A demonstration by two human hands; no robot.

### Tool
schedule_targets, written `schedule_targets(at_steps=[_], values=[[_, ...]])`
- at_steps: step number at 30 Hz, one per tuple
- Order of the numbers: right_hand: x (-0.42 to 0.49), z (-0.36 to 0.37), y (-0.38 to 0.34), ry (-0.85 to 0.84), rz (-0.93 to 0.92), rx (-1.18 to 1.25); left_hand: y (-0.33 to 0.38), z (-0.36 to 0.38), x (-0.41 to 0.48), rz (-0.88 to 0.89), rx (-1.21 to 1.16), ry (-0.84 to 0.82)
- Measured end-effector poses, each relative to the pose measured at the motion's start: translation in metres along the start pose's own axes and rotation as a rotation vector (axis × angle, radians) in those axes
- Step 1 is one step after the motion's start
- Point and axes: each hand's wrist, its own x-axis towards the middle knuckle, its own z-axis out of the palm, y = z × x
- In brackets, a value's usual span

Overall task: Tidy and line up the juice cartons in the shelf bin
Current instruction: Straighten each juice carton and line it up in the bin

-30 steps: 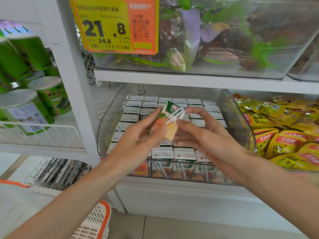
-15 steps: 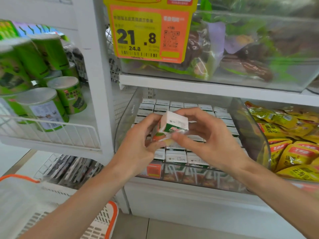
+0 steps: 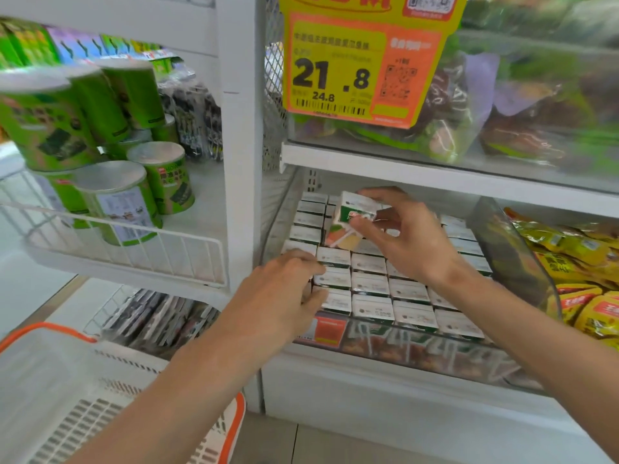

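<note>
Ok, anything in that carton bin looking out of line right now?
One juice carton is tilted above the back rows, pinched in the right hand, not slotted in. The left hand rests on the front-left cartons. The other rows look even.

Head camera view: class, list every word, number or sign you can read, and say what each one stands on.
"21.8": large black digits on the yellow price tag.
"24.8": smaller digits below, on the same tag.
QR code: on the orange part of the tag. The tag's other print is blurred.
Held juice carton, green cans, yellow packets: print too blurred to read.
</note>
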Motion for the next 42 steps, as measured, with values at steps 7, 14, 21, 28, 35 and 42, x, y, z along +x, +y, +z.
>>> schedule_targets(at_steps=[7, 14, 21, 28, 35, 42], values=[[0.023, 0.003, 0.003, -0.183, -0.009, -0.108, 0.001, 0.0, 0.002, -0.015, 0.006, -0.002], [0.022, 0.016, 0.023, -0.333, -0.031, -0.271, -0.001, 0.002, 0.001, -0.011, -0.02, -0.002], [0.034, 0.025, 0.009, -0.306, -0.072, -0.335, -0.001, 0.002, 0.002, -0.013, -0.026, 0.007], [0.063, 0.042, -0.008, -0.441, -0.08, -0.398, -0.004, 0.003, 0.0, -0.007, -0.041, 0.024], [0.068, 0.043, -0.004, -0.472, -0.077, -0.393, -0.003, 0.002, 0.001, -0.017, -0.025, 0.037], [0.029, 0.024, 0.005, -0.222, -0.092, 0.044, -0.004, 0.004, 0.003, -0.044, -0.029, 0.061]])
